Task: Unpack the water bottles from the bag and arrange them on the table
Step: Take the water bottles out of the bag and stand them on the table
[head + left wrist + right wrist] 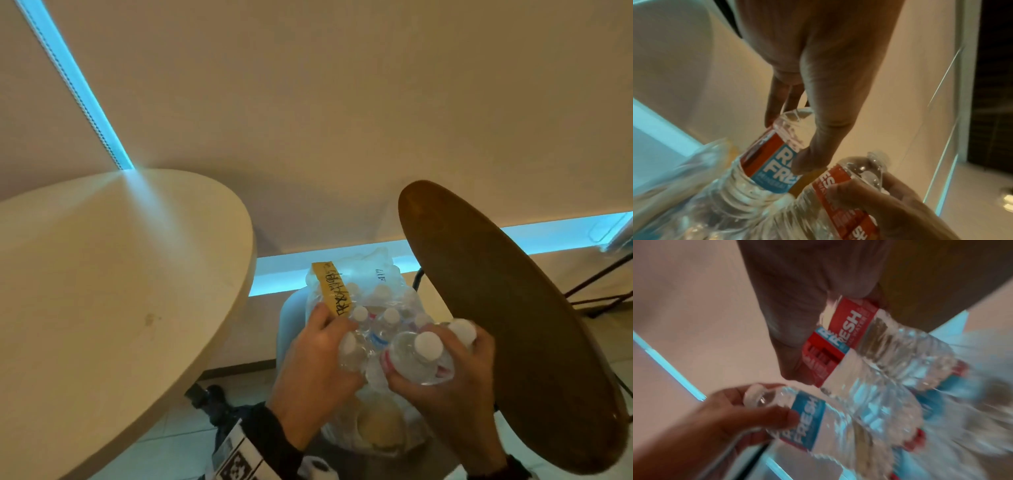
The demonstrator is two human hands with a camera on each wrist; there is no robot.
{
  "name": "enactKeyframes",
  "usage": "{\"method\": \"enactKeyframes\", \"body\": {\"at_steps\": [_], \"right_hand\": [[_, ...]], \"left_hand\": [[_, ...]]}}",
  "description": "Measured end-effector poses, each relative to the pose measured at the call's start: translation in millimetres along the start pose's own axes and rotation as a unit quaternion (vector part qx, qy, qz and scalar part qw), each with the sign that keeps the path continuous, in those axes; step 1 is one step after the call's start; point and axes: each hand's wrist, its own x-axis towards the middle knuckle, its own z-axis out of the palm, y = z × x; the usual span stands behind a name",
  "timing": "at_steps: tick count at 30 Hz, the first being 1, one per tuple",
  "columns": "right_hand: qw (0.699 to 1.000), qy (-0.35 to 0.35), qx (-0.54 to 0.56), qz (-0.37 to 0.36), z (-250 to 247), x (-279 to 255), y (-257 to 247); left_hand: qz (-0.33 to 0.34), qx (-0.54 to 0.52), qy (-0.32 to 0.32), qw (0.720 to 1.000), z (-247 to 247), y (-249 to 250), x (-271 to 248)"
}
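Observation:
A clear plastic bag (376,281) with a yellow tape strip stands on the floor between the tables, holding several white-capped water bottles. My left hand (329,346) grips one bottle (351,349) by its upper part at the bag's mouth. In the left wrist view my left hand (791,139) has thumb and fingers round that bottle's (764,168) red and blue label. My right hand (455,359) holds two bottles (421,359) side by side, caps up. The right wrist view shows my right hand (834,331) round their labels (851,321). All wrist pictures are blurred.
A round cream table (102,274) fills the left side. A round dark brown tabletop (496,308) rises close on the right, almost touching my right hand. A pale wall with a blue lit strip lies behind the bag. Tiled floor shows below.

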Motion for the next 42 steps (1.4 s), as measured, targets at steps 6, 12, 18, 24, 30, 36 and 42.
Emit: {"method": "enactKeyframes", "body": {"at_steps": [6, 12, 18, 24, 30, 36, 42], "right_hand": [[0.993, -0.093, 0.031, -0.063, -80, 54, -100], [0.957, -0.143, 0.160, -0.197, -104, 88, -198], [0.895, -0.245, 0.250, -0.276, -58, 97, -276], [0.853, -0.331, 0.271, -0.297, 24, 78, -344], [0.818, -0.389, 0.250, -0.341, 91, 53, -404], [0.789, -0.423, 0.227, -0.383, 137, 35, -436], [0.782, -0.438, 0.205, -0.394, 163, 35, -456]], "left_hand": [[0.047, 0.004, 0.148, 0.988, -94, 70, -23], [0.044, -0.010, 0.224, 0.973, -198, 104, -54], [-0.031, 0.028, 0.265, 0.963, -286, 81, -90], [-0.120, 0.085, 0.313, 0.938, -342, 27, -125], [-0.172, 0.119, 0.322, 0.923, -385, -24, -147], [-0.177, 0.146, 0.329, 0.916, -412, -57, -154], [-0.170, 0.126, 0.320, 0.923, -430, -81, -152]]}}
